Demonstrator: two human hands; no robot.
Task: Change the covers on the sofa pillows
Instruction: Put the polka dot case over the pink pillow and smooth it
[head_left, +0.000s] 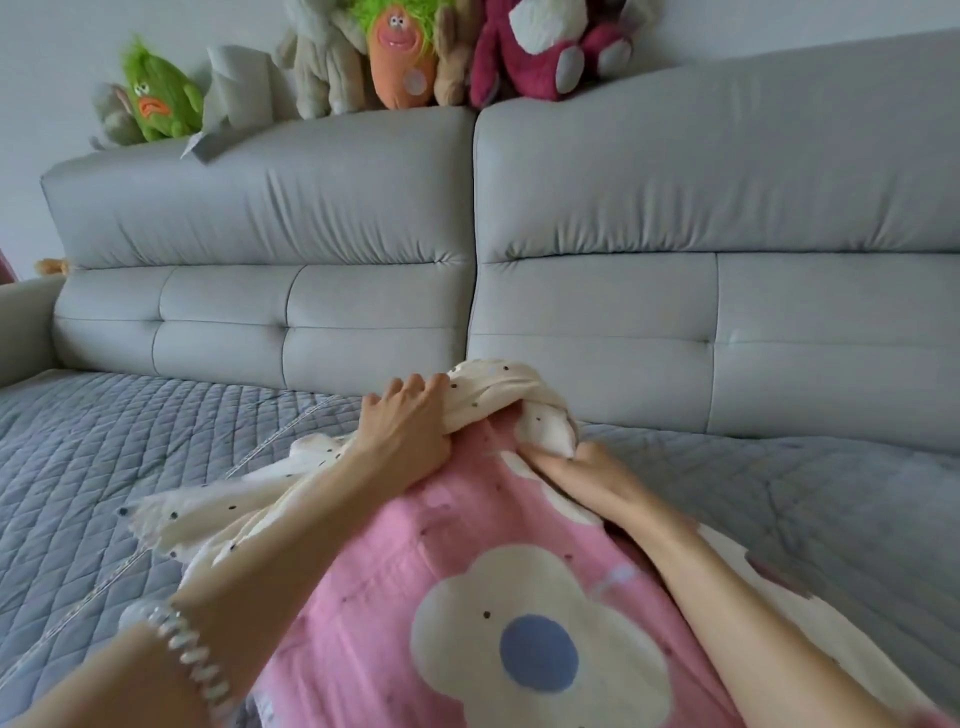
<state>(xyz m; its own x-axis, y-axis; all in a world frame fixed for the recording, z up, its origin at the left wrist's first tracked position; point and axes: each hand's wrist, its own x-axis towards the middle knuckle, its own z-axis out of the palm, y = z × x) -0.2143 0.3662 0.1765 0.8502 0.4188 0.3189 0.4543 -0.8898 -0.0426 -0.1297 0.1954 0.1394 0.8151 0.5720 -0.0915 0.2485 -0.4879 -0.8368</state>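
2 hands on the cream dotted cover (483, 395), bunched at the far end of the pink flowered pillow (467, 545), centre of frame. Your left hand (402, 426) has its fingers curled over the bunched cloth; your right hand (576, 470) pinches a fold, fingertips hidden, so I can't tell how firm that grip is. Risk: the bunch jams on the pillow corner if you pull unevenly. The loose tail (208, 514) at left could snag under your forearm on the grey quilted sofa seat (104, 467).

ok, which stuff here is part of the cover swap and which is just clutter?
In use: cream dotted cover, pink flowered pillow, left hand, right hand.

Lying about: plush toys on the sofa back, grey quilted throw.
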